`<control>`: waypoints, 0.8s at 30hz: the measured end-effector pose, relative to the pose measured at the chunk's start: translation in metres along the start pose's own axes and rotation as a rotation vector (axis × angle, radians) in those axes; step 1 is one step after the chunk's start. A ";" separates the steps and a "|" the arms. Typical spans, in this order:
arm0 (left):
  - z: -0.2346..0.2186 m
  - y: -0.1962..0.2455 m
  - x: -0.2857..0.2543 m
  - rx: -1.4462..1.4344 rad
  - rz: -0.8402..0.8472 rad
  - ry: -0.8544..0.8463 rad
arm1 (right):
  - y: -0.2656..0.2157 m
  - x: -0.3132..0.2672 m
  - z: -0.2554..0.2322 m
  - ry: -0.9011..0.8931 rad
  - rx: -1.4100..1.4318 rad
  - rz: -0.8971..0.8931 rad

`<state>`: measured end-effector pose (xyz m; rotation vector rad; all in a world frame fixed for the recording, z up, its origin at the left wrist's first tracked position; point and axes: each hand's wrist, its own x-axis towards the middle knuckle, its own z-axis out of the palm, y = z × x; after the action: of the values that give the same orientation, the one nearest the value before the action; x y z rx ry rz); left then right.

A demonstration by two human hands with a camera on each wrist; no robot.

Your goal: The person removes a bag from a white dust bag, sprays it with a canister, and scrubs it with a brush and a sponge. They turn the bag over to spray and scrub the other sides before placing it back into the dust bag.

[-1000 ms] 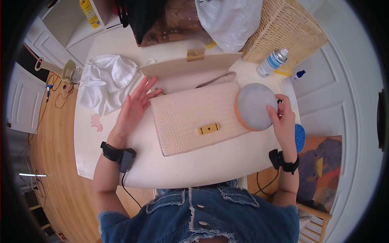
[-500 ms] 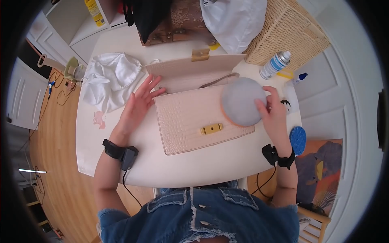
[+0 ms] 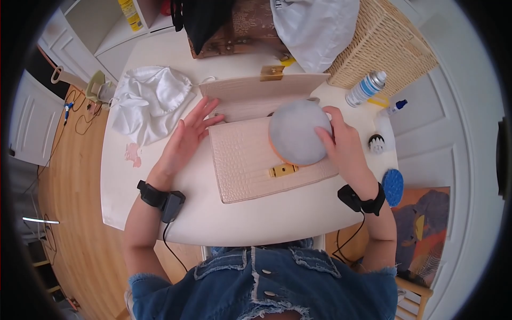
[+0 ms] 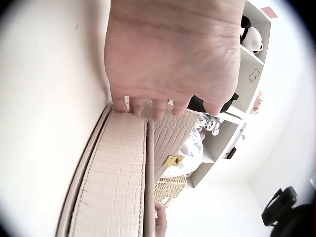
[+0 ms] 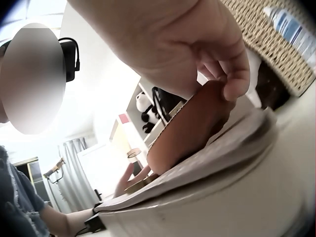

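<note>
A pale pink crocodile-textured handbag (image 3: 234,176) lies on the white table with its flap (image 3: 240,88) raised away from the person and a gold clasp (image 3: 284,170) on its front. My right hand (image 3: 346,149) grips the right edge of a round foam pad (image 3: 298,133), grey on top and orange beneath. In the right wrist view the pad (image 5: 185,133) sits tilted against the bag's front, fingers curled over its edge. My left hand (image 3: 186,141), fingers extended, is at the bag's left end; in the left wrist view its fingertips reach the bag's side (image 4: 116,173).
A white satin cloth bag (image 3: 152,104) lies left. Behind are a brown patterned case (image 3: 256,32), another white bag (image 3: 317,34) and a wicker basket (image 3: 384,45). Along the right stand a spray can (image 3: 365,89), a small round brush (image 3: 376,144) and a blue scrubber (image 3: 393,186).
My right hand has carried the foam pad leftward over the bag's front, from its right edge toward the clasp. The small brush has come into sight. My left hand stays at the bag's left end.
</note>
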<state>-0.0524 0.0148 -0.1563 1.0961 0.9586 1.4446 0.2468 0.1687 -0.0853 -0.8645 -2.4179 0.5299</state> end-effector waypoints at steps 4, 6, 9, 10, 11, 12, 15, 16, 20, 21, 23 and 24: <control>0.001 0.002 -0.002 -0.004 0.014 0.001 | 0.015 0.016 -0.016 -0.090 -0.056 0.093; 0.001 0.002 -0.002 -0.011 0.018 0.005 | 0.027 0.022 -0.017 -0.034 -0.066 0.223; 0.001 0.001 -0.001 -0.022 0.026 -0.001 | 0.014 0.022 -0.009 -0.063 -0.044 0.199; 0.001 0.000 -0.001 -0.029 0.028 -0.007 | 0.007 0.021 -0.001 -0.061 -0.045 0.202; 0.001 0.000 -0.001 -0.029 0.025 -0.011 | 0.000 0.019 0.010 -0.076 0.016 0.063; 0.000 0.000 -0.001 -0.025 0.022 -0.008 | -0.004 0.017 0.015 -0.091 0.076 -0.075; 0.001 0.001 -0.002 -0.019 0.022 -0.007 | -0.012 0.027 0.004 -0.186 0.068 0.003; 0.000 0.001 -0.003 -0.016 0.028 -0.011 | -0.008 0.031 0.003 -0.191 0.071 -0.002; 0.000 0.002 -0.002 -0.022 0.033 -0.015 | -0.006 0.036 0.003 -0.162 -0.002 0.034; 0.000 0.002 -0.001 -0.026 0.031 -0.015 | -0.009 0.036 0.004 -0.170 0.015 0.036; 0.001 0.001 -0.001 -0.030 0.024 -0.020 | -0.015 0.034 0.020 -0.189 0.037 -0.055; 0.001 0.000 -0.001 -0.031 0.026 -0.017 | -0.017 0.033 0.024 -0.207 0.059 -0.147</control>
<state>-0.0515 0.0137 -0.1559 1.0998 0.9099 1.4645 0.2030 0.1744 -0.0850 -0.6280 -2.6126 0.6583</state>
